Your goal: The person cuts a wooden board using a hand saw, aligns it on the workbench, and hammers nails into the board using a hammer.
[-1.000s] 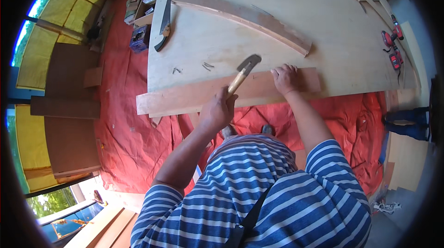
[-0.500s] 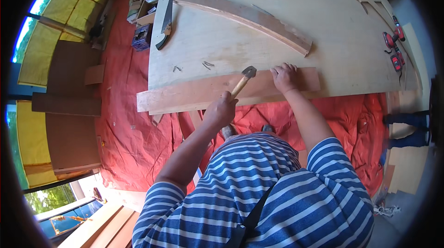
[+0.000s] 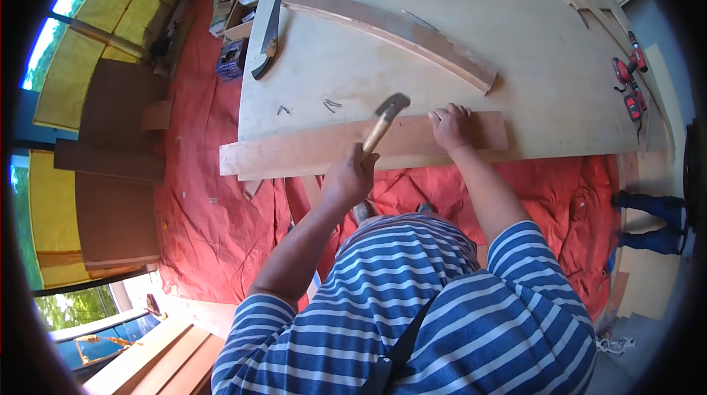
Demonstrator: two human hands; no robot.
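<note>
My left hand (image 3: pixel 349 174) is closed round the wooden handle of a claw hammer (image 3: pixel 383 124). Its dark metal head hangs above the far edge of a long reddish wooden board (image 3: pixel 302 148), which lies along the near edge of a large pale plywood sheet (image 3: pixel 545 49). Toward the board's right end, my right hand (image 3: pixel 451 130) rests on it with fingers bent over the far edge; the fingertips are partly hidden. A few loose nails (image 3: pixel 331 105) lie on the plywood beyond the board, left of the hammer head.
Farther back on the plywood are a handsaw (image 3: pixel 270 34) and a long wooden piece (image 3: pixel 390 30). Red power tools (image 3: pixel 630 86) sit at the right edge. Boxes (image 3: pixel 234 56) stand at the far left, above a red floor sheet (image 3: pixel 206 196). Another person's legs (image 3: pixel 652 222) show at right.
The hammer has tilted in my left hand, and its head has turned and risen slightly. My right hand stays on the board. The whole view has shifted a little.
</note>
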